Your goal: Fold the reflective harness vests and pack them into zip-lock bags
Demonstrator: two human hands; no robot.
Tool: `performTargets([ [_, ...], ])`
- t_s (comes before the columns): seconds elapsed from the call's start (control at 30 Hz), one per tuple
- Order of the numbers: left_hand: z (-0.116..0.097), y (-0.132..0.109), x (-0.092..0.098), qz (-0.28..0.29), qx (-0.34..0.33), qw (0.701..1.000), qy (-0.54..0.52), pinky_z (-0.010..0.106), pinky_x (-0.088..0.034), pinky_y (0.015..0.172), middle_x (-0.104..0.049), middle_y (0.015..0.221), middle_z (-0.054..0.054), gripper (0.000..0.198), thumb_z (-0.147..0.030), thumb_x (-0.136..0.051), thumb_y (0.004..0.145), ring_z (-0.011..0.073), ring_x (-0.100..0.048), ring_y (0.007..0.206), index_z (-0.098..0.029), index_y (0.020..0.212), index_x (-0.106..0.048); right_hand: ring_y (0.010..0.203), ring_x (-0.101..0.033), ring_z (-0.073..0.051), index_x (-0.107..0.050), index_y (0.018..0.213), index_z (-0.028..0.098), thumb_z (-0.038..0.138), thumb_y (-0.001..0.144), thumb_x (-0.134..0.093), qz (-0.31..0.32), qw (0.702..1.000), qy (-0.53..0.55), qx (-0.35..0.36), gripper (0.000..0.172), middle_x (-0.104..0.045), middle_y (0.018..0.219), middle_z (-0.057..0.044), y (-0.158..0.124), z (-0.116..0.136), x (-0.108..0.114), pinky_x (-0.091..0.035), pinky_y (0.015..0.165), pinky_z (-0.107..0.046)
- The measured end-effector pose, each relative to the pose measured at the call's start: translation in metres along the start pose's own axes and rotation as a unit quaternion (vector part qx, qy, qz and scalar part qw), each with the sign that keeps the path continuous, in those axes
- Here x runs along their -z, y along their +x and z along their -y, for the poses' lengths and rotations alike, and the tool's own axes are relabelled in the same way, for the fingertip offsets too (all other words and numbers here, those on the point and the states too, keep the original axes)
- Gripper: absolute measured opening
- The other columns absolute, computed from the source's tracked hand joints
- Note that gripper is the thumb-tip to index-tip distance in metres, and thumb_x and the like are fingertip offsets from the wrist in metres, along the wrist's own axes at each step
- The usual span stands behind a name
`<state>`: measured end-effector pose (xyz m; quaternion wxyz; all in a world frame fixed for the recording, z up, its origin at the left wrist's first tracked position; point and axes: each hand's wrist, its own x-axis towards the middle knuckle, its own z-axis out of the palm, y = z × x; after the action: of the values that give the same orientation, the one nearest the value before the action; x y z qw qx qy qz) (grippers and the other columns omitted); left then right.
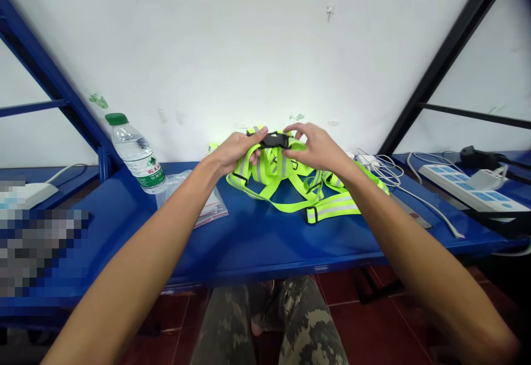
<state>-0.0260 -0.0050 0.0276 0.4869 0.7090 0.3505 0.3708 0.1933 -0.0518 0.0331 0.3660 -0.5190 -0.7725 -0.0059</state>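
Note:
A black side-release buckle (pixel 275 140) on neon yellow webbing is held up between my two hands, its halves joined. My left hand (pixel 239 150) pinches the buckle's left end, thumb on top and fingers curled round the strap. On the other side, my right hand (pixel 316 145) has its fingers closed at the buckle's right end and the webbing there. Beneath them the rest of the reflective harness (pixel 286 206), yellow straps with grey stripes and black sliders, lies in loose loops on the blue table (pixel 265 249).
Left of the harness, a green-capped water bottle (pixel 135 152) stands beside a clear plastic bag (pixel 213 207). White cables (pixel 388 167) lie behind my right forearm. A white power strip (pixel 473 188) is at the far right. A white wall (pixel 257 50) rises behind the table.

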Motion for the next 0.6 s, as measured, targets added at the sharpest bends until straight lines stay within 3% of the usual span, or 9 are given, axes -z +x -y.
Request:
performTargets([
  [0.07,-0.011,0.001,0.004,0.006,-0.012,0.999,0.051,0.032,-0.039,0.055,-0.039,0.045,-0.001,0.054,-0.063,-0.075,0.071,0.0114,-0.043,0.047,-0.018,0.050,-0.055,0.096,-0.060,-0.026,-0.068,0.109,0.022,0.028,0.084,-0.061,-0.088,0.995,-0.032,0.017,0.027,-0.061,0.106,-0.010,0.008,-0.002,0.004,-0.050,0.087,-0.045],
  [0.17,-0.026,0.003,0.011,-0.004,-0.038,0.985,0.171,0.028,-0.033,0.051,-0.039,0.049,-0.003,0.037,-0.038,-0.089,0.059,0.0080,-0.037,0.045,-0.017,0.055,-0.059,0.094,-0.059,-0.025,-0.068,0.106,0.022,0.023,0.087,-0.053,-0.164,0.983,-0.074,0.025,0.025,-0.060,0.108,-0.011,0.021,-0.011,0.014,-0.050,0.087,-0.045],
  [0.23,-0.033,0.005,0.019,-0.055,-0.053,0.975,0.210,0.028,-0.034,0.051,-0.043,0.052,-0.002,0.024,-0.027,-0.086,0.059,0.0079,-0.037,0.046,-0.016,0.064,-0.065,0.096,-0.059,-0.026,-0.067,0.106,0.022,0.020,0.084,-0.054,-0.186,0.978,-0.094,0.024,0.026,-0.060,0.108,-0.011,0.028,-0.022,0.022,-0.049,0.088,-0.045],
  [0.3,-0.034,0.006,0.029,-0.110,-0.059,0.975,0.185,0.028,-0.037,0.052,-0.046,0.055,-0.001,0.016,-0.023,-0.078,0.064,0.0088,-0.039,0.048,-0.016,0.075,-0.069,0.096,-0.059,-0.027,-0.066,0.101,0.021,0.017,0.079,-0.056,-0.202,0.977,-0.070,0.000,0.024,-0.062,0.102,-0.011,0.032,-0.034,0.030,-0.048,0.087,-0.046],
  [0.4,-0.028,0.007,0.047,-0.159,-0.041,0.979,0.122,0.029,-0.045,0.057,-0.049,0.060,0.000,0.014,-0.017,-0.066,0.065,0.0108,-0.047,0.052,-0.015,0.079,-0.068,0.080,-0.062,-0.023,-0.062,0.089,0.018,0.017,0.075,-0.057,-0.207,0.963,0.105,-0.137,0.015,-0.061,0.079,-0.007,0.031,-0.052,0.038,-0.052,0.076,-0.042],
  [0.5,-0.018,0.006,0.062,-0.207,0.020,0.978,0.036,0.036,-0.053,0.065,-0.056,0.070,0.004,0.016,-0.014,-0.061,0.061,0.0169,-0.059,0.061,-0.015,0.077,-0.062,0.056,-0.057,-0.016,-0.058,0.088,0.018,0.013,0.073,-0.057,-0.168,0.887,0.324,-0.284,0.016,-0.052,0.060,0.001,0.026,-0.061,0.042,-0.053,0.062,-0.036],
  [0.57,-0.012,0.005,0.069,-0.223,0.070,0.970,-0.068,0.041,-0.057,0.068,-0.061,0.075,0.007,0.019,-0.013,-0.060,0.060,0.0219,-0.064,0.067,-0.016,0.078,-0.059,0.045,-0.045,-0.010,-0.057,0.088,0.019,0.010,0.069,-0.059,-0.157,0.848,0.400,-0.311,0.021,-0.044,0.054,0.006,0.021,-0.063,0.045,-0.052,0.059,-0.032],
  [0.6,-0.010,0.004,0.072,-0.220,0.088,0.964,-0.120,0.042,-0.058,0.069,-0.063,0.078,0.009,0.020,-0.013,-0.060,0.060,0.0234,-0.065,0.069,-0.016,0.080,-0.058,0.043,-0.039,-0.007,-0.057,0.088,0.020,0.008,0.067,-0.060,-0.150,0.845,0.412,-0.307,0.024,-0.041,0.053,0.008,0.019,-0.063,0.048,-0.051,0.057,-0.030],
])
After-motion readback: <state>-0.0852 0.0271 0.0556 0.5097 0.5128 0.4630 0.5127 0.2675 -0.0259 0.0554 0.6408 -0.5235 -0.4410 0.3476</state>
